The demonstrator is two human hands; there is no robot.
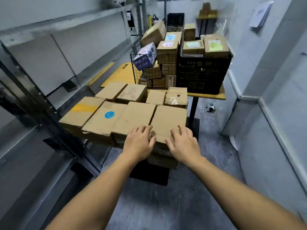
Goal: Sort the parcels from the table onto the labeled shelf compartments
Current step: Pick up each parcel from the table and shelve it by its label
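Note:
Several brown cardboard parcels lie packed together on a small table in front of me. The nearest right one, a plain brown parcel [167, 121], has both my hands on its front edge. My left hand [138, 143] lies at its front left corner with fingers spread and relaxed. At the front right corner my right hand [181, 143] rests the same way, fingers over the top. To its left sits a parcel with a round blue sticker [104, 118], and a parcel with yellow tape [83, 112] beyond that. The grey shelf [54, 52] runs along the left.
Behind the near parcels a wire basket [137, 70] and a black crate [204, 75] stand full of more parcels on a yellow table [216, 95]. A white wall closes the right side. A dark phone [70, 85] lies on the shelf. Grey floor stretches between me and the table.

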